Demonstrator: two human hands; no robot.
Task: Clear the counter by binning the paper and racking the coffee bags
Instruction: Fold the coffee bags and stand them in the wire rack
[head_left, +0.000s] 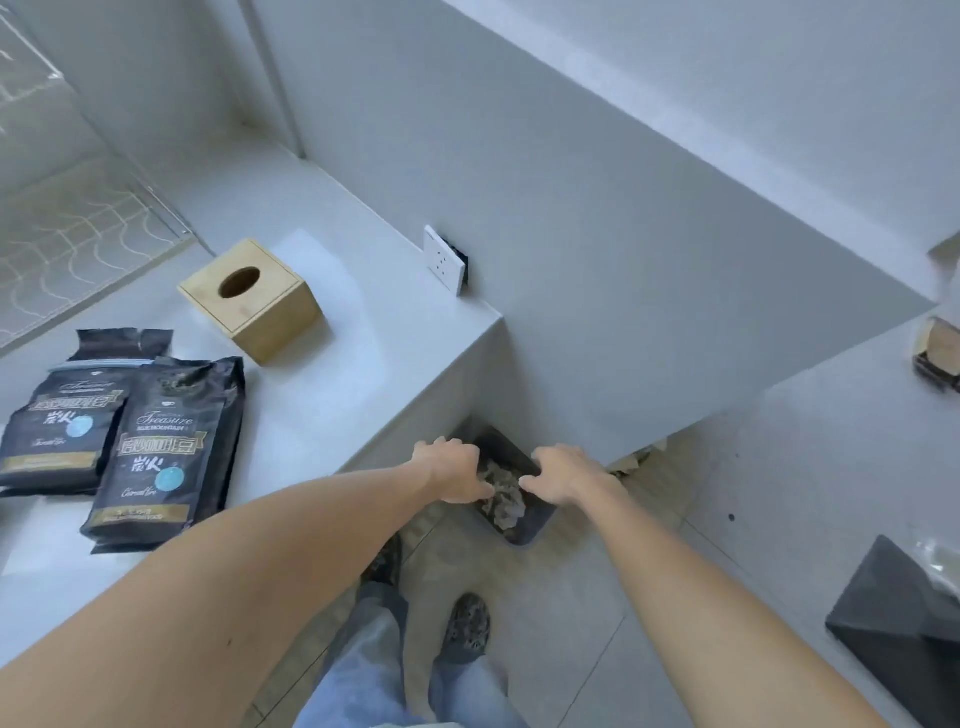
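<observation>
While two black coffee bags (117, 441) are left lying flat on the white counter (332, 395) at the far left, beside a wooden tissue box (249, 299), both arms are stretched down over a dark bin (519, 493) on the floor. Crumpled paper (501, 491) is seen inside it, between the left hand (454, 470) and the right hand (563, 475), touching their curled fingertips; whether it is gripped cannot be told.
</observation>
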